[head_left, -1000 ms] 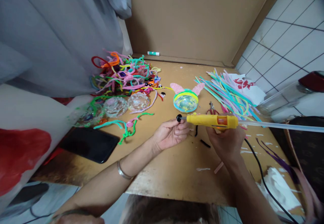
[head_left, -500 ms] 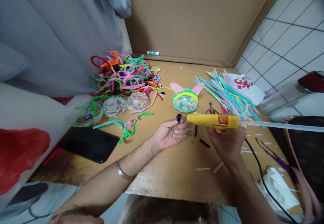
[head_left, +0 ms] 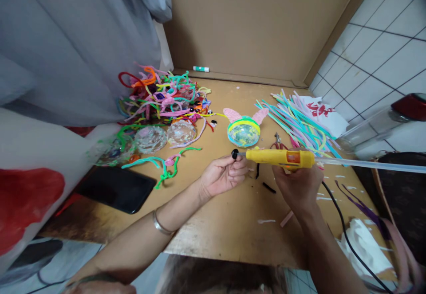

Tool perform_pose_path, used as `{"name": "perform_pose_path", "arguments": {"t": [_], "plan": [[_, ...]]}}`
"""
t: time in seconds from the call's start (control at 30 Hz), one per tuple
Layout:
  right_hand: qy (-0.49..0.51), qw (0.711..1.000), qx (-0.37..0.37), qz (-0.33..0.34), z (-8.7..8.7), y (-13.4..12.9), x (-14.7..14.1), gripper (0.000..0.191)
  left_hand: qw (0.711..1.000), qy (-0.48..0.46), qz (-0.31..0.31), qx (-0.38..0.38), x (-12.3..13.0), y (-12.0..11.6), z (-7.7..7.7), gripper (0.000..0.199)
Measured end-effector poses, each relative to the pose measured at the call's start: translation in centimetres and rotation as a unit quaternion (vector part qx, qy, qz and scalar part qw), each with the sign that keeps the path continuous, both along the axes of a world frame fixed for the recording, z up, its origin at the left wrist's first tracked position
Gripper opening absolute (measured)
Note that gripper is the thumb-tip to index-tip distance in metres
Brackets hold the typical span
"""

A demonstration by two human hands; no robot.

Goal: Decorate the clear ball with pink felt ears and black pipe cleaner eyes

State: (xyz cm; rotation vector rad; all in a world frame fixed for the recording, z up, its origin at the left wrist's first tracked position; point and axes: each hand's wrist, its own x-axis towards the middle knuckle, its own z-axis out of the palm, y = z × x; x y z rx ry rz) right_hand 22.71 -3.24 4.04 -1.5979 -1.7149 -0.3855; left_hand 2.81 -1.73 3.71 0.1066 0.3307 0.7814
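Between the thumb and forefinger of my left hand (head_left: 224, 175) is a small round black piece (head_left: 234, 154), its exact kind too small to tell. My right hand (head_left: 299, 182) is wrapped round the grip of a yellow glue gun (head_left: 279, 157), with a long clear glue stick (head_left: 369, 165) out of its back end. The gun's nozzle points left and meets or nearly meets the black piece. Just beyond my hands sits a clear dome (head_left: 244, 134) with green and yellow bands and two pink ears.
Tangled colourful pipe cleaners (head_left: 163, 94) are heaped at the back left, near clear domes (head_left: 150, 139). A black phone (head_left: 123, 190) lies in front. Straight pipe cleaners (head_left: 299, 121) and red-handled pliers (head_left: 278, 142) lie right, with a bottle (head_left: 376, 123) and crumpled tissue (head_left: 364, 247).
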Motion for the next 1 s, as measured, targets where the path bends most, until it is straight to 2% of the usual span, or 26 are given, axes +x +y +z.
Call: {"name": "perform_pose_path", "arguments": {"t": [0.23, 0.4, 0.77, 1.0], "plan": [[0.005, 1.000, -0.010, -0.017, 0.63, -0.11, -0.53, 0.021, 1.000, -0.014, -0.010, 0.011, -0.03, 0.03, -0.38, 0.022], [0.032, 0.998, -0.044, -0.016, 0.37, -0.16, -0.32, 0.022, 1.000, -0.015, -0.009, 0.012, -0.05, 0.02, -0.31, 0.020], [0.047, 0.998, -0.052, -0.005, 0.14, -0.24, -0.32, 0.023, 1.000, -0.011, -0.006, 0.002, 0.01, 0.01, -0.30, 0.021], [0.054, 0.995, -0.072, -0.036, 0.38, -0.20, -0.49, 0.022, 1.000, -0.017, -0.011, 0.014, 0.03, 0.02, -0.36, 0.023]]}}
